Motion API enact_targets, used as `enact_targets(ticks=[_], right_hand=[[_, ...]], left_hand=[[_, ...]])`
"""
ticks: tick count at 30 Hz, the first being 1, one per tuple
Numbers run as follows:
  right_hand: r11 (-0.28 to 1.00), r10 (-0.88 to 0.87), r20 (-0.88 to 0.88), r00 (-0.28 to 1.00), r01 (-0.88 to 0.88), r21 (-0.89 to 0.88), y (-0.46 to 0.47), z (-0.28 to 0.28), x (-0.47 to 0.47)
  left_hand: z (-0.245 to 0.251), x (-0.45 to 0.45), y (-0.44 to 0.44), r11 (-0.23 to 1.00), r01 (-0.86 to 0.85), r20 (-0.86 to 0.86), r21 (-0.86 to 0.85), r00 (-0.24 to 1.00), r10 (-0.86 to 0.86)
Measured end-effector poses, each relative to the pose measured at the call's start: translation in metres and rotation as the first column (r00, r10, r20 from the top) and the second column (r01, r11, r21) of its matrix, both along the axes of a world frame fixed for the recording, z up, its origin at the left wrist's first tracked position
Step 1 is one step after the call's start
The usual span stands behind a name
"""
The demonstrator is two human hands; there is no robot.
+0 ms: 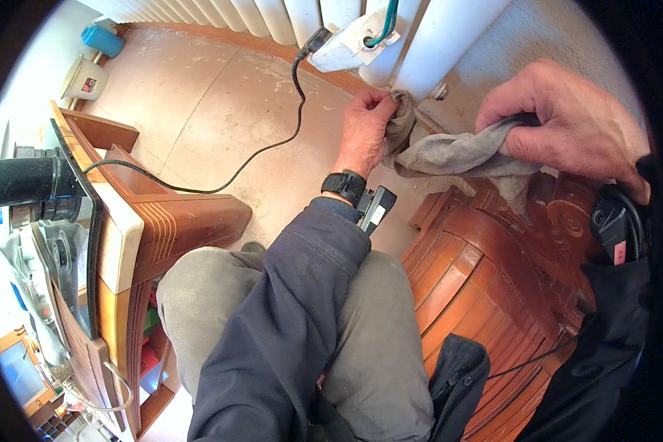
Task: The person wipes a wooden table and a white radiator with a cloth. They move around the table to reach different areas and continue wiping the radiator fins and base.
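Observation:
A grey-beige cloth (453, 153), twisted and bunched, stretches between my two hands near the foot of a white radiator (436, 44). My left hand (367, 124) pinches one end of it, close to the radiator's lowest visible part. Farther right, my right hand (563, 119) grips the other end between thumb and fingers, and a loose flap hangs below. A metal fitting (440, 91) sticks out of the radiator between the hands. Part of the cloth's left end is hidden by my fingers.
A slatted wooden seat (458, 276) stands beside my right knee. A black cable (265, 148) runs over the floor from a white power strip (348, 44) to a wooden table (193, 226) at left. A white bucket (83, 80) and a blue container (103, 41) are at the far left.

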State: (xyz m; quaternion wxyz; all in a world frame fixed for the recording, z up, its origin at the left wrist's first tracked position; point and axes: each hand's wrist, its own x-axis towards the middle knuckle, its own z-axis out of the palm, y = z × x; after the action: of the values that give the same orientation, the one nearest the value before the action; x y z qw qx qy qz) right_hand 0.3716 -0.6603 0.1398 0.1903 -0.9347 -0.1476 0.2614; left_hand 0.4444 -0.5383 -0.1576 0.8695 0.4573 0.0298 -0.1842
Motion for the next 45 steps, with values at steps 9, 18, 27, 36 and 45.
enact_targets(ticks=[9, 18, 27, 36, 45], right_hand=[[0.994, -0.010, -0.150, 0.989, -0.006, -0.105, -0.019, -0.004, 0.015], [0.997, -0.014, -0.153, 0.988, 0.003, -0.073, -0.022, -0.005, 0.016], [0.992, -0.119, -0.229, 0.966, 0.107, -0.067, -0.002, 0.003, 0.016], [0.984, -0.084, -0.171, 0.982, 0.055, -0.168, -0.015, 0.001, 0.017], [0.993, -0.089, -0.077, 0.993, 0.082, -0.089, -0.010, 0.001, 0.006]], left_hand=[[-0.005, -0.003, 0.001, 0.966, 0.092, -0.004, 0.240, 0.996, -0.094], [0.004, -0.007, -0.007, 0.984, 0.037, 0.067, 0.176, 0.997, -0.050], [0.001, -0.005, -0.001, 0.964, -0.037, 0.145, 0.262, 0.989, -0.002], [0.018, -0.008, 0.002, 0.919, -0.033, 0.241, 0.393, 0.968, -0.069], [0.014, -0.008, 0.002, 0.895, -0.133, 0.335, 0.425, 0.942, -0.020]])
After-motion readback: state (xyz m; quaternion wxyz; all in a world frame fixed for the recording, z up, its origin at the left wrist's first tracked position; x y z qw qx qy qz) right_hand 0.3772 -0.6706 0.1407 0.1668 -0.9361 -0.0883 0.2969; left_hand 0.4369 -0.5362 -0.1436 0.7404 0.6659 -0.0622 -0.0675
